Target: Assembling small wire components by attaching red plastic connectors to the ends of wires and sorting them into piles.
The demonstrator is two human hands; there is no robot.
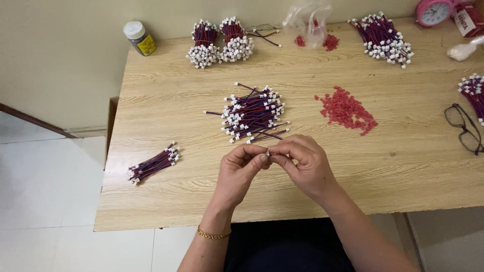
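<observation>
**At the near edge: a small white connector pinched between both hands**

Near the surface's point(166, 201) front edge, your left hand point(241, 168) and right hand point(305, 163) met, fingertips closed narrowly on one small white connector point(267, 150). You appeared to be mid-fitting. Loose wire leads point(253, 113) lay at twelve o'clock, red pieces point(347, 109) at one o'clock, a finished bundle point(153, 163) at nine. Any following move called for a fine, steady pinch.

Far beyond the hands, a small white-capped jar point(139, 38) stands at the surface's point(166, 196) back left corner. A pink alarm clock point(434, 12) sits back right, and black eyeglasses point(465, 128) lie well to their right.
</observation>
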